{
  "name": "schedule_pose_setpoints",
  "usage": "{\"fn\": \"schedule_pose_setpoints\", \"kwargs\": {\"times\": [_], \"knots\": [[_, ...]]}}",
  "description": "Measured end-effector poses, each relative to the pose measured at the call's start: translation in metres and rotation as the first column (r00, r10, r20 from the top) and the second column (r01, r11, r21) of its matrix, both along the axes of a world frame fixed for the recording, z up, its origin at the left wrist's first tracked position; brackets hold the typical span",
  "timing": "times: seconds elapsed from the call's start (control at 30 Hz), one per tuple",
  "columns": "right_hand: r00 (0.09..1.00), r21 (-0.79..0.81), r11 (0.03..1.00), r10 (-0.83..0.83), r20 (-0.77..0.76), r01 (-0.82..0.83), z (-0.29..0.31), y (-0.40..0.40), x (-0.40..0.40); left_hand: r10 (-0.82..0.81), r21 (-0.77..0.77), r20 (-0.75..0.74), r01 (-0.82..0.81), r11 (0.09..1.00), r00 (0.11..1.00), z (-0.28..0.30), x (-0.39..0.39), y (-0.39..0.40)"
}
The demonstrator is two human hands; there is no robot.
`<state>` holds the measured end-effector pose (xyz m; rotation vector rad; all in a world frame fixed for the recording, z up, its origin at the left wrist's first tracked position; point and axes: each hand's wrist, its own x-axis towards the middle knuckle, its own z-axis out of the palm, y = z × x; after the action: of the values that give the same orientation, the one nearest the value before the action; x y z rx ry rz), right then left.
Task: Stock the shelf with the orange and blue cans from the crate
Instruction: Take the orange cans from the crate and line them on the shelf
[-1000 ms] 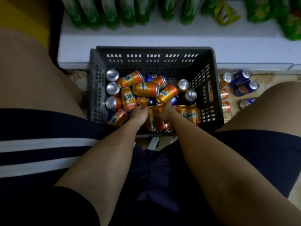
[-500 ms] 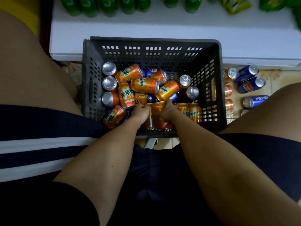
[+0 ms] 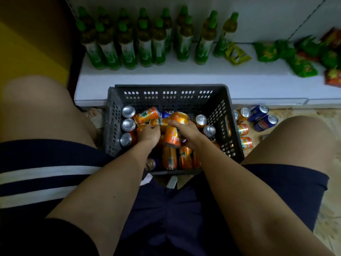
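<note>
A dark grey crate [image 3: 171,95] stands on the floor between my knees, against the white shelf [image 3: 166,78]. Inside lie several orange cans [image 3: 168,159] and a few blue ones [image 3: 167,114]. My left hand [image 3: 148,133] curls round an orange can [image 3: 141,127] in the crate's left middle; most of that can is hidden. My right hand [image 3: 186,131] grips two orange cans: one [image 3: 180,117] under the fingers, one [image 3: 171,136] against the palm.
Green bottles [image 3: 144,45] fill the shelf's left part; green, yellow and red snack bags [image 3: 302,56] lie on its right. More orange cans [image 3: 243,129] and blue cans [image 3: 264,122] lie on the floor right of the crate. My knees flank the crate.
Both hands have moved from the crate's near side toward its middle and lifted, with cans now in their grip. The view has tilted up, showing more of the shelf.
</note>
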<state>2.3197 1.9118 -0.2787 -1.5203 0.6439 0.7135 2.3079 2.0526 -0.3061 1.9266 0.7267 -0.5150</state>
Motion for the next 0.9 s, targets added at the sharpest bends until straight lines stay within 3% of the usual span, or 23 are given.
{"fn": "schedule_pose_setpoints", "kwargs": {"times": [0.17,0.27,0.43,0.57,0.7,0.9], "knots": [[0.968,0.169,0.98,-0.14,0.209,0.106,0.058,0.011,0.035,-0.081,0.162,0.245,0.042,0.986,0.966,0.066,0.049,0.021],[0.938,0.168,0.979,-0.16,0.308,0.112,0.101,0.022,0.063,-0.166,0.289,0.402,0.047,0.956,0.9,0.121,0.08,0.034],[0.907,0.327,0.945,-0.137,0.399,-0.001,0.19,0.033,0.11,-0.51,0.641,0.577,0.033,0.767,0.638,0.22,0.126,0.051],[0.857,0.329,0.938,-0.079,0.51,-0.109,0.252,0.037,0.144,-0.593,0.707,0.626,-0.047,0.706,0.507,0.285,0.159,0.065],[0.793,0.222,0.972,-0.077,0.604,-0.074,0.301,0.047,0.17,-0.603,0.761,0.577,-0.096,0.641,0.551,0.318,0.194,0.079],[0.726,0.117,0.991,-0.032,0.687,-0.067,0.34,0.052,0.206,-0.597,0.822,0.359,0.06,0.566,0.717,0.321,0.242,0.1]]}}
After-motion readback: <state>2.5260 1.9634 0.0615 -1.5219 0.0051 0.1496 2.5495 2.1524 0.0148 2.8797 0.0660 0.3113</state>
